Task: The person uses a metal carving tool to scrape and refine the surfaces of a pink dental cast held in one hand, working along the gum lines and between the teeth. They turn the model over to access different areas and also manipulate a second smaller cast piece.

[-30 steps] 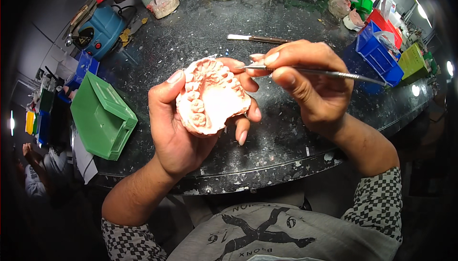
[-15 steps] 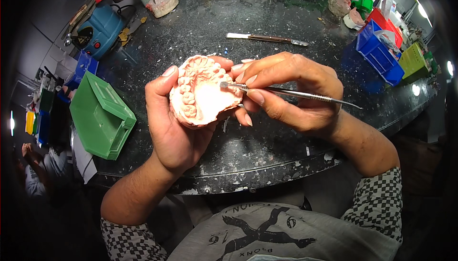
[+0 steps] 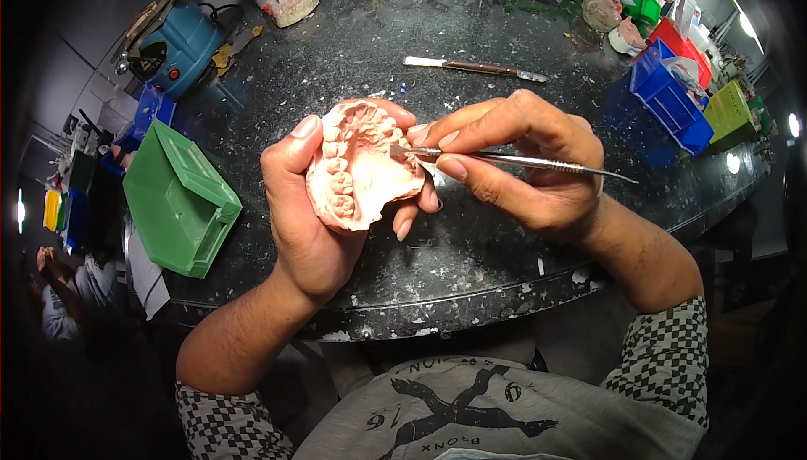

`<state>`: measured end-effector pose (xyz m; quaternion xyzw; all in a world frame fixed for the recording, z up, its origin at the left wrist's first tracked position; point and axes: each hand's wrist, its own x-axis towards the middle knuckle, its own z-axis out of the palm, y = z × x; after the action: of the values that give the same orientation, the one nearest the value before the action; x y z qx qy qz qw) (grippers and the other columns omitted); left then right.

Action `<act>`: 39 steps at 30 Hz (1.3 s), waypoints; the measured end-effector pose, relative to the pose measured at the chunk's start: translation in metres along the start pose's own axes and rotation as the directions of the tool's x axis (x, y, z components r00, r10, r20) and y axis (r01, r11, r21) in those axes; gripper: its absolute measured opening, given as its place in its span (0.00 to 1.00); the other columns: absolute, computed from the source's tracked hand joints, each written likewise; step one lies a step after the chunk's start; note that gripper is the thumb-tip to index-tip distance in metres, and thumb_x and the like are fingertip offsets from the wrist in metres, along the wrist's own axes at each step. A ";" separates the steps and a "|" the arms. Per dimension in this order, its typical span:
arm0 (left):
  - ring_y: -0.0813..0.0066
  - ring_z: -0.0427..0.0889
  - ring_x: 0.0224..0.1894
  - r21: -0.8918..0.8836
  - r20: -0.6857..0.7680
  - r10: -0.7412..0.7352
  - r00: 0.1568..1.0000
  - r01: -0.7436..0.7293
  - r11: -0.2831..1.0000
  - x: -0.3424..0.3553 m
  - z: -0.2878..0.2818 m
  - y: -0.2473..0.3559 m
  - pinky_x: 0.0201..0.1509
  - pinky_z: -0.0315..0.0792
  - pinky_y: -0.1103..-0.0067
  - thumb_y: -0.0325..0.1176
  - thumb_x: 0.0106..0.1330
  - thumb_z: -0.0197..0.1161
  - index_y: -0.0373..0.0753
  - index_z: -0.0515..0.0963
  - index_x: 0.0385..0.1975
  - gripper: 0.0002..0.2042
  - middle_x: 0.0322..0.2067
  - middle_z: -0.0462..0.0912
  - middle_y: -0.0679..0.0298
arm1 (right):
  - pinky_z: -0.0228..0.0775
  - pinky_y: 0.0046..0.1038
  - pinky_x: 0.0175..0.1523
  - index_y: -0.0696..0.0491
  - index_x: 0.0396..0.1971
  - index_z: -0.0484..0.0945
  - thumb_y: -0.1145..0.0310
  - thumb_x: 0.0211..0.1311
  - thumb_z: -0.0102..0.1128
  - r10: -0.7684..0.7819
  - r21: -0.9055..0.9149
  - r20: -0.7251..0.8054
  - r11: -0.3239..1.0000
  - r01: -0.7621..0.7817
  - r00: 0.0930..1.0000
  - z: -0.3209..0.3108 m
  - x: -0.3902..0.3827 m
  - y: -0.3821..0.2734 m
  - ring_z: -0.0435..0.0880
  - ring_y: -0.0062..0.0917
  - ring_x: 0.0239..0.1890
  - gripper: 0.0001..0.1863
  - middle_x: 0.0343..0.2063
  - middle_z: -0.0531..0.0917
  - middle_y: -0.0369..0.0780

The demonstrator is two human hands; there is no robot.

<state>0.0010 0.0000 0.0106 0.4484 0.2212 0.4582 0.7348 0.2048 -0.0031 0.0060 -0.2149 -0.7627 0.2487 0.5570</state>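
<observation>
1. Currently, a pinkish tooth model [image 3: 366, 184] is held up over the dark table [image 3: 277, 65], teeth facing upward, and a metal tool [image 3: 546, 163] is being applied to it. The step in hand is judged to be scraping or smoothing along the inner side of the right-hand row of teeth.

2. The model is grasped by the left hand [image 3: 304, 208]: the thumb is pressed along its left edge and the fingers are wrapped behind it, with some tips showing past its right side.

3. The tool is pinched like a pen between the thumb and fingers of the right hand [image 3: 538, 162]. Its flat end is laid at the inner wall; whether firm pressure is being put on cannot be told.

4. For the next move, a steady left hold and short, light strokes would seem to be called for, so that the teeth are not chipped.

5. Compared with one second ago, the tool's end has been brought from outside the rim to inside the arch, and the right hand has been lowered. The knife [image 3: 483, 67], partly covered then, is now fully exposed. Less glare is seen on the model's floor.
</observation>
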 end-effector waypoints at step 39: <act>0.67 0.77 0.23 -0.112 0.075 -0.041 0.996 0.049 0.993 0.009 0.000 0.006 0.16 0.67 0.82 0.57 0.68 0.31 0.29 0.70 0.44 0.33 0.30 0.78 0.48 | 0.82 0.26 0.39 0.64 0.38 0.78 0.79 0.63 0.63 0.242 0.493 -0.064 0.851 -0.180 0.968 0.007 -0.001 0.002 0.87 0.27 0.32 0.06 0.33 0.85 0.47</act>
<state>0.0024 0.0085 0.0162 0.4172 0.1780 0.4368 0.7768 0.1980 -0.0027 0.0022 -0.1662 -0.6121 0.4772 0.6083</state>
